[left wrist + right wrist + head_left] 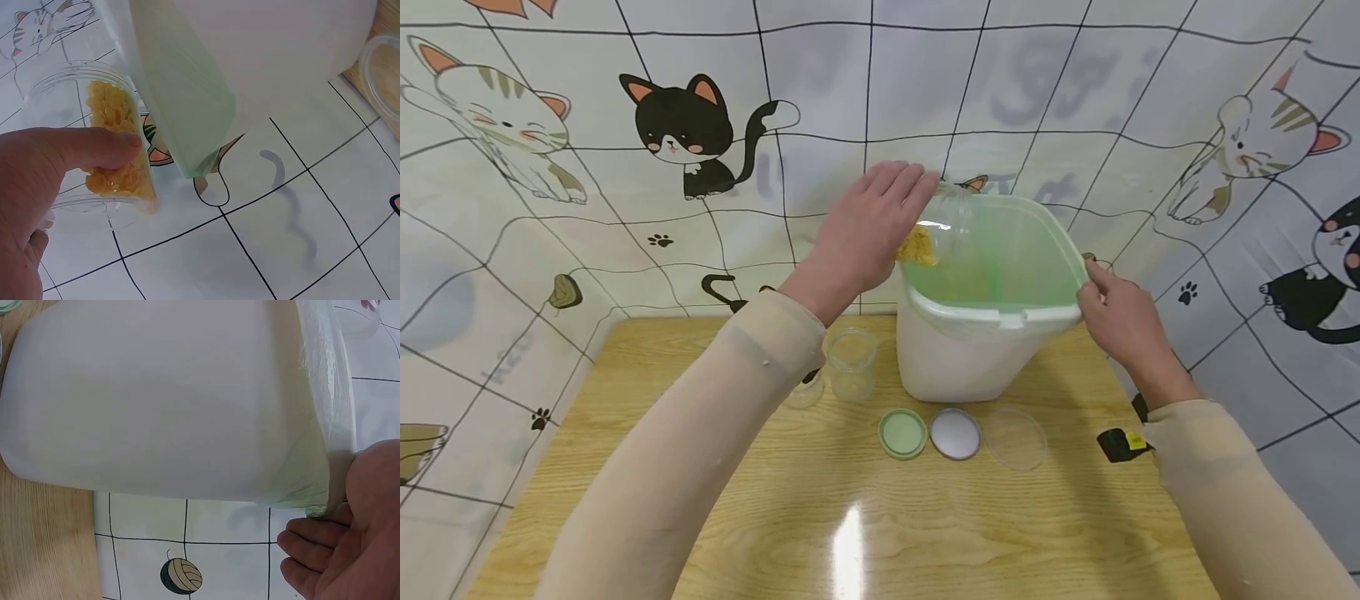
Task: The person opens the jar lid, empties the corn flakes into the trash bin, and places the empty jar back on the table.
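My left hand (872, 221) grips a clear plastic jar (953, 212) tipped onto its side at the left of the bin's opening. Yellow flake-like pieces (111, 106) lie along the jar's lower side, and in the left wrist view the thumb presses across its wall. A white bin (962, 358) stands on the table, lined with a pale green bag (1030, 242) folded over its rim. My right hand (1123, 321) holds the bin's right rim, with the thumb on top and the fingers (312, 537) curled under the bag's edge.
Left of the bin stand a clear jar (852, 367) and another (806, 392) partly hidden by my left sleeve. A green lid (903, 433), a white lid (956, 433) and a clear lid (1017, 439) lie in front. A cat-print sheet (820, 83) rises behind the table.
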{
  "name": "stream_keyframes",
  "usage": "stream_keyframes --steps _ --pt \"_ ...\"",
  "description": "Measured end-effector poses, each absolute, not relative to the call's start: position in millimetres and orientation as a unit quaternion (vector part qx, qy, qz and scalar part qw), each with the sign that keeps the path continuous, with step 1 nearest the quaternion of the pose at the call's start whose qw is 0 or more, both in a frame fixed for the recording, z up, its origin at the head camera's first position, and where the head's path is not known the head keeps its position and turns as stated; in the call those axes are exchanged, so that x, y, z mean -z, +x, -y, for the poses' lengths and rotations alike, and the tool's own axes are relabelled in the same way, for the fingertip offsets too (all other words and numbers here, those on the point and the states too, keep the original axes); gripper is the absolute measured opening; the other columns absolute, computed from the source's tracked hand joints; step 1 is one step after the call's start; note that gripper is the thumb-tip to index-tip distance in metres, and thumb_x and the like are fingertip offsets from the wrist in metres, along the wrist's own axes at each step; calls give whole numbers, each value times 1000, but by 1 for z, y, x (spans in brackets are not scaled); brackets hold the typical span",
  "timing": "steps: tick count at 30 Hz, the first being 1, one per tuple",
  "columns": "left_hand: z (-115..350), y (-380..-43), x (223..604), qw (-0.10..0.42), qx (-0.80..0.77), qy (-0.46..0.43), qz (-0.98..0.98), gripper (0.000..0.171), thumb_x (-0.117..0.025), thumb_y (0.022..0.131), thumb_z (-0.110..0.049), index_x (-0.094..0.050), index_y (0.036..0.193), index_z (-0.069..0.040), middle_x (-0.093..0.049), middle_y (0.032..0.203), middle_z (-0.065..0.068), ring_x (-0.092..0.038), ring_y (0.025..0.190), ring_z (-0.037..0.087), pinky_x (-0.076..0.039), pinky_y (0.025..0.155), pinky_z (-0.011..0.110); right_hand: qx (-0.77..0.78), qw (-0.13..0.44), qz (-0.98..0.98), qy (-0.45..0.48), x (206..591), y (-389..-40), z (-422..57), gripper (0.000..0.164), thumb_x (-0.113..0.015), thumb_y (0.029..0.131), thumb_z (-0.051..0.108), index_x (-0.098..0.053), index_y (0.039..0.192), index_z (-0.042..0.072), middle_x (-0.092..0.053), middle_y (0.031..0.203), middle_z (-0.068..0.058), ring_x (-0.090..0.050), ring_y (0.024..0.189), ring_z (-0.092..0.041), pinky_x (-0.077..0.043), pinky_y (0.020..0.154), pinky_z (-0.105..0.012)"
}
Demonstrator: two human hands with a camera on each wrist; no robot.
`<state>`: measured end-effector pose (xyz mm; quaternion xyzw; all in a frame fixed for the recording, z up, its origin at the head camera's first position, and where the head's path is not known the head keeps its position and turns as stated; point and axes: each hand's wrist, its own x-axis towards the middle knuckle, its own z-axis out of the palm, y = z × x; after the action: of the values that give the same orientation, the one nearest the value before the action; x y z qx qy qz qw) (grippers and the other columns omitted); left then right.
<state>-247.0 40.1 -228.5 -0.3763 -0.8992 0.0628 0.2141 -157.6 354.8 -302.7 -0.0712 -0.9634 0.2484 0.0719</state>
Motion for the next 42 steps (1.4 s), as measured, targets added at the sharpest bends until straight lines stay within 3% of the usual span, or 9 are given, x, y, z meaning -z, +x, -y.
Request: stream_keyframes --steps 3,7,11,16,24,29,37,42 --pt "-39 -247 228 217 -61 -375 899 73 -55 86 3 -26 151 -8 -36 154 11 -29 145 28 -17 124 35 -248 72 963 -72 303 -157 -355 59 -15 99 31 -17 156 14 -54 130 -33 -32 49 -19 -33 45 -31" --pt "-38 -247 229 216 -57 -376 899 71 -54 86 3 -27 151 -8 -36 153 11 -30 144 28 -18 124 35 -250 68 963 -74 302 -157 -355 59 -15 100 31 -17 156 15 -45 143 -32 -32 50 -20 -34 45 -31" --pt "-37 -247 230 217 -59 -379 898 71 -55 86 3 -27 150 -7 -37 152 12 -31 144 29 -19 124 36 -252 66 963 -74 302 -156 -356 59 -16 100 31 -17 156 15 -45 143 -32 -33 50 -20 -34 45 -31" --pt "-36 -247 232 221 -59 -379 897 72 -56 85 4 -27 150 -8 -38 152 11 -31 143 29 -19 124 36 -252 71 962 -75 302 -156 -355 59 -16 99 32 -18 156 15 -52 133 -33 -33 50 -20 -34 45 -32" --pt "-37 -247 232 215 -80 -382 895 73 -57 85 2 -25 151 -7 -36 153 11 -30 144 29 -18 124 36 -240 77 965 -73 303 -156 -354 60 -16 99 31 -19 156 13 -59 95 -28 -33 49 -19 -34 45 -32" --pt "-36 -246 228 214 -85 -382 895 74 -58 85 2 -25 151 -7 -35 153 11 -29 144 29 -18 124 37 -242 73 965 -73 302 -158 -352 59 -15 99 31 -18 156 14 -58 114 -32 -35 52 -21 -35 48 -32" --pt "-33 -246 224 218 -81 -387 892 73 -58 86 2 -26 151 -7 -36 153 12 -29 145 29 -17 124 37 -242 76 964 -79 302 -157 -352 59 -16 99 31 -19 156 16 -59 103 -29 -34 52 -20 -34 45 -31" --pt "-33 -246 224 212 -100 -385 893 76 -61 85 -1 -24 151 -8 -34 154 11 -28 145 28 -17 124 37 -245 70 964 -77 301 -157 -353 59 -16 99 32 -18 156 16 -59 116 -31 -35 53 -20 -34 45 -32"
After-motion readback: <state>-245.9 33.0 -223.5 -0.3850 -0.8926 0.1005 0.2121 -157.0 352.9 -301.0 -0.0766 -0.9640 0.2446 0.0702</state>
